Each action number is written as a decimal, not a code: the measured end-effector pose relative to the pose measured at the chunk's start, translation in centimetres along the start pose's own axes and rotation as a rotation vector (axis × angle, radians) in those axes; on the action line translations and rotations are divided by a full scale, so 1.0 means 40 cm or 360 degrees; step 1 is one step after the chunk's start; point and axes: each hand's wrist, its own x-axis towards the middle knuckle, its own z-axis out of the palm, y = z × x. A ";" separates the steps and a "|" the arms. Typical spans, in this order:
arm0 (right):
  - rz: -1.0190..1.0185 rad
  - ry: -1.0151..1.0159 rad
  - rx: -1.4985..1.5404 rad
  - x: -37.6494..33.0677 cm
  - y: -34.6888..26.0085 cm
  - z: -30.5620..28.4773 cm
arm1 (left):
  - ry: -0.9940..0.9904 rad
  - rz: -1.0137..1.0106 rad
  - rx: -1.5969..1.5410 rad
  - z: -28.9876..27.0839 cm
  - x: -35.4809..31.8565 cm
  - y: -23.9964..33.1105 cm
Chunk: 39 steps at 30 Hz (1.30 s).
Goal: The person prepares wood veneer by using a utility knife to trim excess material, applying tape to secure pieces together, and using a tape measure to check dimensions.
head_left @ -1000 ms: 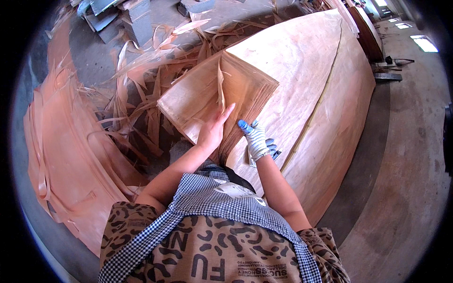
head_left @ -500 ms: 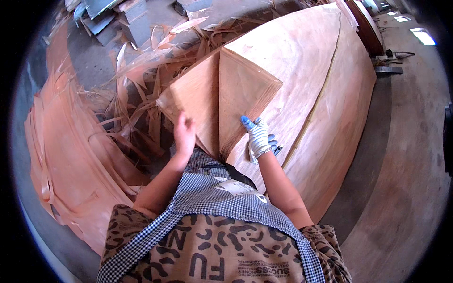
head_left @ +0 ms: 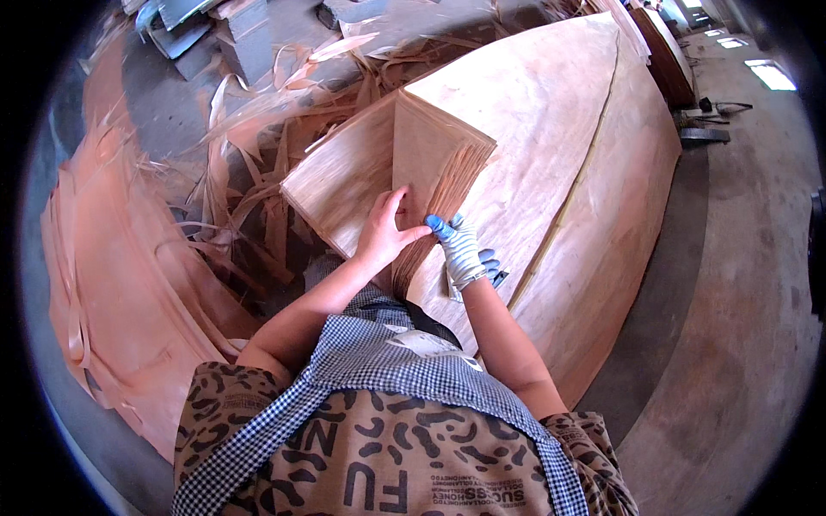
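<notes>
A wad of thin wood veneer sheets (head_left: 456, 185) stands partly lifted like the pages of a thick book, its layered edge fanned toward the right. My right hand (head_left: 465, 249), in a striped glove with blue fingertips, grips that edge with the thumb on top. Beside its fingers shows a small dark-and-metal object (head_left: 501, 277), too covered to name. My bare left hand (head_left: 385, 234) lies against the face of the lifted sheets, thumb and forefinger spread, the thumb tip close to the gloved thumb. Left of the fold rests a turned-over veneer sheet (head_left: 340, 176).
A broad pile of pale veneer (head_left: 551, 95) with a dark lengthwise line stretches to the right. Torn veneer strips (head_left: 249, 193) litter the floor on the left, beside a heap of pinkish sheets (head_left: 129, 292). Grey blocks (head_left: 245, 39) stand at the far left.
My left hand has moved right, from the left-hand sheet to the lifted wad. The wad's edge has tilted up and fanned out; my right hand has shifted slightly left.
</notes>
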 end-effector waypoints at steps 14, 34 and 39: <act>0.0058 0.0075 -0.0106 -0.003 0.003 -0.010 | 0.0039 -0.0048 0.0096 0.004 -0.008 -0.004; -0.0033 0.0109 -0.0085 -0.011 -0.020 0.009 | 0.0054 0.0274 0.0595 -0.021 0.010 0.057; 0.0006 0.0132 -0.0101 -0.011 -0.023 0.009 | -0.0202 0.0056 0.0532 -0.036 -0.001 0.057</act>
